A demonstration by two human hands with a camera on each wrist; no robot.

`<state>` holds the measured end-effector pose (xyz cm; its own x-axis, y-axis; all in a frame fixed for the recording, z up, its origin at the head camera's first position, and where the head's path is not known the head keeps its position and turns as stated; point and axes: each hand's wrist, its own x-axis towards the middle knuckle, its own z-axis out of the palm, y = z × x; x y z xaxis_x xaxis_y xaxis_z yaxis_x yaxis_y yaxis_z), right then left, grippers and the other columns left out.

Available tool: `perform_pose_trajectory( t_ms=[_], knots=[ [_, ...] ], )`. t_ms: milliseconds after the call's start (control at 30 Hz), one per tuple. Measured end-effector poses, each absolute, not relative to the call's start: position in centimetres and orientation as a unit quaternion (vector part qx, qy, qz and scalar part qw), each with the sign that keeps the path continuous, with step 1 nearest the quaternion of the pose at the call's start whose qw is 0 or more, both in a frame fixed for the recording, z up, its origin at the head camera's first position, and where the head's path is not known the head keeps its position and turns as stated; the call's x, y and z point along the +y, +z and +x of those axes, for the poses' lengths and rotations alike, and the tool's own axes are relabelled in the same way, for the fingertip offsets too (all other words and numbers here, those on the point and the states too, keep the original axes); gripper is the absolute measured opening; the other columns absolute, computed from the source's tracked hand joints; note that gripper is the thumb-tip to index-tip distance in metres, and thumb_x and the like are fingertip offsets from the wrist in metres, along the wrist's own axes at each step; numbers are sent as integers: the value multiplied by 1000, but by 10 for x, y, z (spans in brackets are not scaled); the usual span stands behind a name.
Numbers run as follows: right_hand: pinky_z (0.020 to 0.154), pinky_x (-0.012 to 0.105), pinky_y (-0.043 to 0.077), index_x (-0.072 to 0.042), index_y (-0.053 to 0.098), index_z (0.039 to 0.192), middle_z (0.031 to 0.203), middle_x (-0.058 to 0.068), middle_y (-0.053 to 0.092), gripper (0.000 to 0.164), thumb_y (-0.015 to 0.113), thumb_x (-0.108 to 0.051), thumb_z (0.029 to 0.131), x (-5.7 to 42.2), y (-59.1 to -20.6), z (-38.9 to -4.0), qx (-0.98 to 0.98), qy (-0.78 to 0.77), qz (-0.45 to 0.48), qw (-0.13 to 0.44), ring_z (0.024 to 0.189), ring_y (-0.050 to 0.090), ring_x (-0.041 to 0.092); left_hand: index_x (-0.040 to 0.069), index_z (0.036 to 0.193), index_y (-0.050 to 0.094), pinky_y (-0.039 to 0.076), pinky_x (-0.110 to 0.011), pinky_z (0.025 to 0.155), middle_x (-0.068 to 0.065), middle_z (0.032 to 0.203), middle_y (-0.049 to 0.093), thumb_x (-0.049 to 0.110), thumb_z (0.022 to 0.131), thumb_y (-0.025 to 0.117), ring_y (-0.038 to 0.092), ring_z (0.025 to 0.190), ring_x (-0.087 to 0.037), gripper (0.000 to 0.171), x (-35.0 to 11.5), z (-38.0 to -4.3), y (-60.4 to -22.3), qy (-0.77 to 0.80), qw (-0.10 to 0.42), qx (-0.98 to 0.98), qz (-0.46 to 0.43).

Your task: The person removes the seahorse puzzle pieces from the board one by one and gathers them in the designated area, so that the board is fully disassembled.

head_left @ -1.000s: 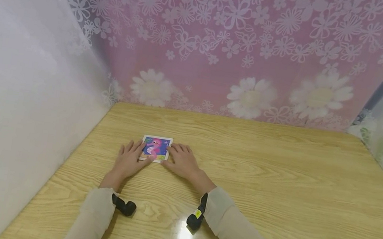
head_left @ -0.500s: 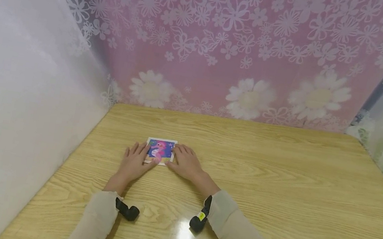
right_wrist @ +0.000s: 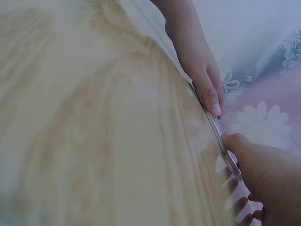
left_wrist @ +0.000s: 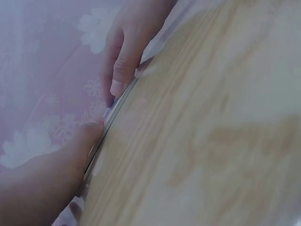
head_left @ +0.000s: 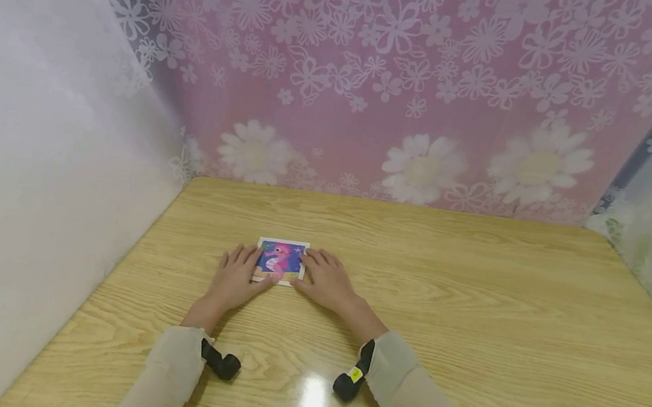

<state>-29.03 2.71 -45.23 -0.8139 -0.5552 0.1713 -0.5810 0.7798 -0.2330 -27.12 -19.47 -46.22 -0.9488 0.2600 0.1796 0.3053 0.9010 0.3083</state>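
Observation:
A square picture board (head_left: 282, 261) with a pink seahorse on blue and a white border lies flat on the table. My left hand (head_left: 233, 282) rests along its left side, fingers stretched forward and thumb at the near edge. On the opposite side my right hand (head_left: 325, 283) lies the same way, fingertips over the right border. Seen low from the left wrist, the board's thin edge (left_wrist: 112, 115) runs between both thumbs. The right wrist view shows that board edge (right_wrist: 215, 129) close to the tabletop, with both thumb tips at it.
The wood-grain table (head_left: 472, 321) stretches far to the right. A pale wall (head_left: 57, 159) borders its left side, and a pink floral curtain (head_left: 363, 118) hangs behind it. Black wrist cameras sit on both sleeves, and a light reflection shines near the front.
The picture board has slid a little to the right across the table, with both hands moving along at its sides. The hands' pose on it looks the same.

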Motion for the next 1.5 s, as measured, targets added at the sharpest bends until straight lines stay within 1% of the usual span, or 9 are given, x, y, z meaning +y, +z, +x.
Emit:
perform_pose_trajectory(
  t_ms=[300,400,567,900,1167,1500],
  knots=[
    [105,47,19,-6,42,137,141,12,37,62,50,-47,91,41,-452,-286,-939,148,306,49,131,27,34,-2,140,34,8,-57,103,-17,143,31,56,89,47,14,134,-37,78,-190,-270,-461,-167,63,-969,-169],
    [105,47,20,-7,43,137,141,12,37,61,50,-47,91,45,-452,-285,-939,149,307,51,130,27,33,-1,141,32,7,-56,104,-17,144,29,57,89,45,13,135,-36,79,-187,-270,-461,-166,59,-969,-174],
    [105,47,19,-7,44,137,140,12,38,61,52,-46,91,51,-452,-283,-939,150,305,50,130,27,33,-1,143,27,3,-53,105,-15,147,23,60,89,42,8,136,-35,83,-182,-270,-463,-169,43,-969,-176],
    [104,48,21,-7,45,136,139,13,39,60,53,-45,90,65,-449,-277,-938,156,304,53,129,29,35,-2,143,25,1,-53,105,-16,148,20,59,90,40,6,136,-36,82,-168,-266,-461,-148,37,-970,-187],
    [103,50,22,-6,46,135,139,13,39,60,54,-45,90,74,-452,-274,-937,158,306,53,128,29,37,1,145,21,-1,-51,106,-12,150,16,60,90,39,2,137,-33,82,-159,-259,-460,-160,20,-970,-182],
    [103,51,22,-4,47,134,138,15,40,59,56,-42,89,83,-451,-275,-935,164,308,58,127,30,38,0,145,21,0,-51,106,-13,150,16,59,91,39,2,137,-33,82,-148,-259,-458,-149,23,-971,-187]
  ],
)
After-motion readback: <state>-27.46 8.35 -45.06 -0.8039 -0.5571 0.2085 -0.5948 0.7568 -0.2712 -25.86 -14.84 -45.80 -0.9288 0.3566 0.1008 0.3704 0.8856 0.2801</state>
